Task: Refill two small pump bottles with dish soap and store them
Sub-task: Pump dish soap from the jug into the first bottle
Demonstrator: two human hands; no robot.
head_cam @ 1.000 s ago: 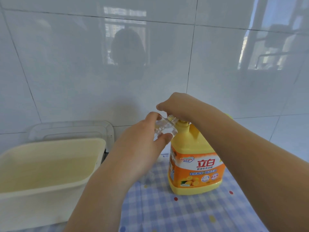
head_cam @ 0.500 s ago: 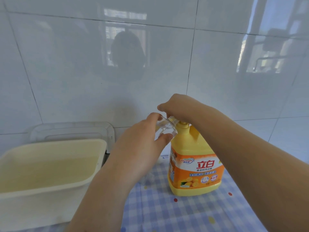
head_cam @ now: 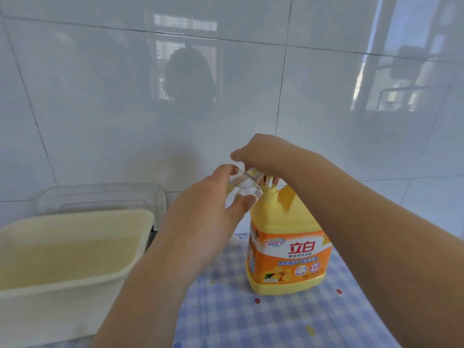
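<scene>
On the head camera, my left hand [head_cam: 208, 222] has its fingers pinching the small clear bottle [head_cam: 242, 190]. The bottle is tilted, its mouth up-right at the pump head [head_cam: 256, 175], and my right hand [head_cam: 263, 156] has its fingers curled over that pump head. The yellow soap jug [head_cam: 288, 247] stands upright on the checked table [head_cam: 276, 322], with a cream tub [head_cam: 70, 247] to the left and a white tiled wall [head_cam: 100, 109] behind.

This looks like a home kitchen. Glossy white wall tiles [head_cam: 100, 109] fill the view from 9 to 3 o'clock and reflect a window. A blue checked tablecloth [head_cam: 276, 322] covers the surface at 6 o'clock. A cream plastic basin [head_cam: 50, 317] sits at 8 o'clock, a clear lid [head_cam: 100, 194] behind it, and a yellow dish soap jug [head_cam: 288, 252] at 5 o'clock.
</scene>
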